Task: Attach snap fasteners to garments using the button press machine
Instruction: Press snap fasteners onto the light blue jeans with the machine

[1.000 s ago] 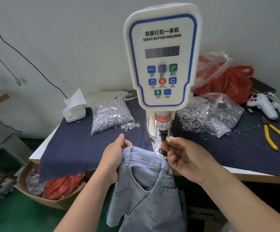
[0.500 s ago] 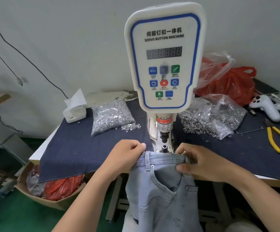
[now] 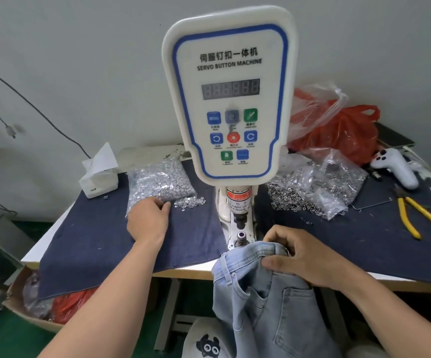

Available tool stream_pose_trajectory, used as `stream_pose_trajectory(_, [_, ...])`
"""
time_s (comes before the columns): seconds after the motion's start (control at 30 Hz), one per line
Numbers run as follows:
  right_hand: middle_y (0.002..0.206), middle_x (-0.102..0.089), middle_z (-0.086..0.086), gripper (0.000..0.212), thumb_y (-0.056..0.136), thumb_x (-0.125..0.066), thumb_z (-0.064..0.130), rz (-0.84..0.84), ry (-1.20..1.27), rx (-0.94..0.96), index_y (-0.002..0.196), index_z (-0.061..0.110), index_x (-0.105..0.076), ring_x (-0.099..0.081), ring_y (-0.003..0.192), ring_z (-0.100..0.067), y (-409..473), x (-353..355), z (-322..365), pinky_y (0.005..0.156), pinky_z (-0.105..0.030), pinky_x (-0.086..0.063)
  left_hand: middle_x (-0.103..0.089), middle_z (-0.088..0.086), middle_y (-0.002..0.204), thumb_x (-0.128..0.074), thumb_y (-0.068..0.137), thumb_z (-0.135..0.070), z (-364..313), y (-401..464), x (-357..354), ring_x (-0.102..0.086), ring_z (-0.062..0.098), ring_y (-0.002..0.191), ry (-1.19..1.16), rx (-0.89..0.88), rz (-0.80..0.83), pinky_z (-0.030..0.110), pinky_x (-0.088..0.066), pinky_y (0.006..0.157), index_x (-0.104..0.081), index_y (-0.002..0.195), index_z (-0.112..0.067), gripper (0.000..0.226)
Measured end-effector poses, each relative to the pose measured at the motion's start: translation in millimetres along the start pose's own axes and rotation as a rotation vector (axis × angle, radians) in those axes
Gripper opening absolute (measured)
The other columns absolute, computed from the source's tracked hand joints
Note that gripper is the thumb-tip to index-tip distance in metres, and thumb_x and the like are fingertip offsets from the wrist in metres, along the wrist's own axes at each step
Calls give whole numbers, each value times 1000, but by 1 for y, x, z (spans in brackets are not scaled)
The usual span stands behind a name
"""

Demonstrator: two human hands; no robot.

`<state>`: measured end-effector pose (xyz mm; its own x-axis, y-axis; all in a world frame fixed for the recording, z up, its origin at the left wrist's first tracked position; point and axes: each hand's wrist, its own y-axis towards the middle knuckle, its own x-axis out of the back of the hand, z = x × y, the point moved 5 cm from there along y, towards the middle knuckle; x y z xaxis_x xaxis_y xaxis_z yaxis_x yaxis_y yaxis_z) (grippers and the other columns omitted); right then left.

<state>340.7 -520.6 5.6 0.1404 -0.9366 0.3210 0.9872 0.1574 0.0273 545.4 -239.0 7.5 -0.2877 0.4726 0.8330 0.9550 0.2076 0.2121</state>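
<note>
The right hand [image 3: 309,257] grips the waistband of the light blue jeans [image 3: 260,293] with its fingers curled round the bunched denim, holding it just in front of the button machine [image 3: 231,99], whose lower die [image 3: 241,236] stands bare beside the cloth. The left hand [image 3: 148,218] lies on the dark cloth [image 3: 93,241] covering the surface, fingers loosely bent and touching the edge of the bag of silver fasteners [image 3: 161,180], with loose fasteners [image 3: 189,202] just beside the fingertips; nothing can be seen held in it.
</note>
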Motion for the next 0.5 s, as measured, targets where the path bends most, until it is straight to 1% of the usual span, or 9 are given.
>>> stream_pose_trajectory(0.07, [82,-67,9,20,83,-85,28,-13,-3,1,91,25,-67,-57,76,-5,-1,1,-1,69,-23,-46,-76,6,100,-70,100,-37,0,0,-2,-69,36,101,-5,-10,-13,37,-46,75,-81,102,-23,18])
stream_pose_trajectory(0.13, [82,-67,9,21,84,-85,25,-19,3,3,92,21,-67,-57,76,-5,-1,2,-2,69,-22,-46,-77,6,101,-69,100,-32,0,0,-3,-69,34,102,-22,-35,-6,35,-43,76,-80,103,-21,16])
stream_pose_trajectory(0.2, [81,-67,9,20,83,-85,26,-19,9,9,91,23,-67,-58,76,-4,-1,2,-2,68,-21,-46,-77,3,98,-70,100,-25,0,-1,-1,-69,31,101,-100,-57,29,32,-40,78,-79,101,-18,11])
stream_pose_trajectory(0.23, [81,-67,9,20,83,-85,27,-19,12,12,90,25,-67,-58,76,-4,-1,3,-2,68,-20,-46,-76,0,95,-71,99,-23,0,-3,0,-69,27,99,-179,-45,57,32,-41,79,-76,96,-20,7])
stream_pose_trajectory(0.3, [82,-67,9,20,82,-85,29,-20,16,16,90,27,-67,-57,76,-4,-1,2,-2,68,-20,-46,-74,-5,91,-74,96,-18,-1,-12,1,-69,22,93,-432,31,134,34,-50,80,-72,89,-24,9])
stream_pose_trajectory(0.33, [81,-67,9,20,82,-85,31,-20,18,18,90,28,-67,-57,76,-4,-1,2,-2,68,-20,-46,-74,-4,90,-75,95,-16,-3,-20,0,-69,19,89,-585,73,190,34,-55,78,-72,91,-24,10])
stream_pose_trajectory(0.4, [82,-67,10,20,82,-85,32,-20,16,19,90,29,-67,-57,76,-3,-1,3,-3,69,-19,-46,-78,0,86,-73,97,-10,-13,-39,-1,-68,12,77,-804,97,315,25,-56,70,-74,101,-19,10])
stream_pose_trajectory(0.43, [82,-68,10,20,82,-85,33,-20,10,19,91,30,-67,-57,76,-3,-1,3,-3,69,-19,-46,-80,0,86,-70,100,-9,-20,-49,-1,-68,9,74,-867,86,374,20,-56,67,-75,103,-18,11])
stream_pose_trajectory(0.5, [82,-68,11,21,82,-84,37,-25,1,21,92,31,-67,-57,76,-2,-1,3,-3,69,-19,-46,-82,-2,91,-65,104,-8,-33,-71,0,-70,7,76,-934,57,475,18,-56,69,-74,104,-15,12])
